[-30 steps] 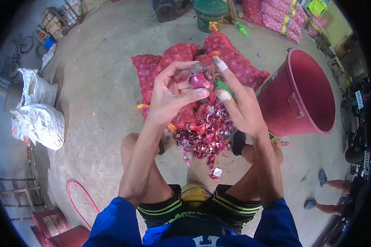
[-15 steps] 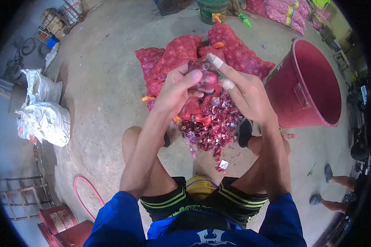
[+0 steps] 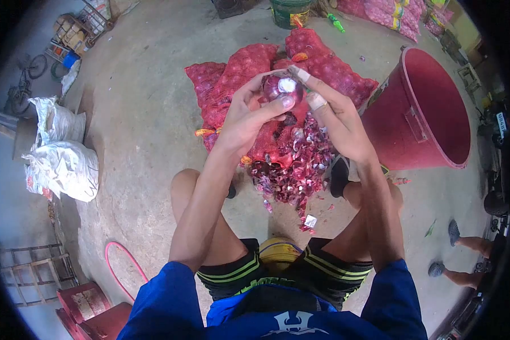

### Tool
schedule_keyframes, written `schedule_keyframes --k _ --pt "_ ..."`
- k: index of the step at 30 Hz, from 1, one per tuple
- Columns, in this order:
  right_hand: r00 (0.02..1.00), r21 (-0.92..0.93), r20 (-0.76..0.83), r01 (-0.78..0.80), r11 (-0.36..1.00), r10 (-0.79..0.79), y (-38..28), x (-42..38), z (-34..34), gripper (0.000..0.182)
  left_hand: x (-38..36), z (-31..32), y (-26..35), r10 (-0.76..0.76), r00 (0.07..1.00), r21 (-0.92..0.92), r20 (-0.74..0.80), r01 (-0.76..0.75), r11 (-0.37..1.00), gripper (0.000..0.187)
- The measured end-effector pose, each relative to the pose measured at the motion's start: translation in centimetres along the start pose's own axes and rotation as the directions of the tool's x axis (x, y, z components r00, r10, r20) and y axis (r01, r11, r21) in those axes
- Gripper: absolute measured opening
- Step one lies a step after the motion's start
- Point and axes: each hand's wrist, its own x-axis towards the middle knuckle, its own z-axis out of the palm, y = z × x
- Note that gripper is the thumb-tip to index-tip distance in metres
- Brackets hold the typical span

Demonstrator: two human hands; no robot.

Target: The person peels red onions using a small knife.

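Note:
A red onion (image 3: pixel 275 90) with a pale cut end facing up is gripped in my left hand (image 3: pixel 246 116), the thumb lying across its near side. My right hand (image 3: pixel 340 116), with white tape on two of its fingers, is closed at the onion's right side. A small bit of green shows between its thumb and forefinger; what it belongs to is hidden. Beneath both hands lies a heap of purple onion skins (image 3: pixel 292 175) on the floor, against the red net sacks of onions (image 3: pixel 246 68).
A large red tub (image 3: pixel 391 124) stands tilted at the right. White sacks (image 3: pixel 62 164) are at the left, with a pink hoop (image 3: pixel 124 255) and red stools (image 3: pixel 85 303) nearer. A green bucket (image 3: pixel 289 14) is at the back. Another person's legs (image 3: pixel 464 277) show at far right.
The onion has turned in my left hand, so its pale cut end now shows. My right hand has shifted slightly and stays close against the onion.

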Motion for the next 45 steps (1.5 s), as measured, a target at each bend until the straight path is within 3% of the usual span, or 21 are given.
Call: schedule_keyframes --k 1,3,6,13,16,18,19,23,26,29,31,32,34,39,41,43,45 --pt "1.000 -0.002 0.000 0.000 1.000 0.000 -0.3 0.0 -0.1 0.048 0.1 0.0 0.1 0.001 1.000 -0.002 0.001 -0.001 1.000 0.056" --pt "0.955 0.135 0.051 -0.297 0.945 0.292 -1.2 -0.2 -0.5 0.048 0.1 0.0 0.2 0.008 1.000 -0.005 0.016 -0.008 1.000 0.058" --pt "0.965 0.236 -0.036 -0.244 0.941 0.259 -1.5 0.1 0.2 0.050 -0.1 -0.3 0.4 0.009 0.999 0.009 0.048 -0.010 1.000 0.062" --pt "0.953 0.213 -0.055 -0.279 0.936 0.297 -1.2 0.0 -1.0 0.051 -0.7 0.0 0.5 0.064 0.987 -0.042 0.146 -0.058 0.997 0.070" --pt "0.968 0.239 -0.029 -0.237 0.942 0.251 -1.6 0.1 -0.2 0.051 0.1 0.3 -1.0 0.109 0.994 0.044 0.017 -0.109 0.993 0.069" --pt "0.972 0.227 -0.023 -0.221 0.948 0.232 -1.5 0.1 0.1 0.050 0.4 0.8 -1.2 0.145 0.975 0.130 -0.166 -0.124 0.984 0.068" --pt "0.972 0.228 -0.023 -0.221 0.948 0.233 -1.4 0.1 0.0 0.050 0.3 1.0 -0.8 0.071 0.977 0.021 -0.201 -0.069 0.997 0.066" --pt "0.968 0.276 -0.074 -0.211 0.938 0.239 -0.6 0.2 -1.2 0.050 0.4 1.0 -0.4 0.113 0.985 -0.015 -0.129 -0.116 0.993 0.066" --pt "0.947 0.320 -0.153 -0.223 0.921 0.283 -0.2 0.3 -1.5 0.050 0.3 0.8 -0.1 0.113 0.992 -0.143 -0.052 -0.120 0.982 0.066" --pt "0.900 0.282 -0.162 -0.350 0.893 0.404 -0.7 0.4 -2.7 0.050 0.2 -0.1 -0.2 0.131 0.991 -0.273 -0.038 -0.136 0.952 0.066" --pt "0.885 0.092 -0.039 -0.460 0.883 0.465 0.5 0.1 -3.4 0.050 0.2 -0.5 0.1 0.195 0.980 -0.278 -0.031 -0.196 0.940 0.069" --pt "0.886 0.093 -0.035 -0.457 0.885 0.461 1.4 -0.4 -3.7 0.050 0.2 -0.6 0.2 0.200 0.979 -0.275 -0.035 -0.201 0.940 0.069" --pt "0.945 -0.178 -0.005 -0.322 0.930 0.326 2.0 -1.3 -3.8 0.049 0.1 -0.4 0.4 0.239 0.970 -0.224 -0.036 -0.240 0.944 0.070" --pt "0.991 -0.176 -0.042 -0.129 0.976 0.124 -2.6 -0.4 -1.6 0.053 0.3 -0.3 0.2 0.336 0.940 -0.031 -0.058 -0.339 0.940 0.075" --pt "0.999 -0.314 0.035 0.015 0.949 -0.004 -2.8 -0.3 -1.3 0.057 0.2 -0.2 0.3 0.359 0.932 0.029 -0.055 -0.358 0.933 0.076" --pt "0.998 -0.334 0.043 0.059 0.941 -0.048 -2.5 -0.2 -1.1 0.059 0.0 0.2 0.4 0.393 0.914 0.230 -0.096 -0.364 0.903 0.072" --pt "0.995 -0.354 0.053 0.101 0.930 -0.088 -2.3 -0.3 -1.1 0.061 0.3 0.1 0.1 0.422 0.899 0.271 -0.118 -0.380 0.885 0.073"
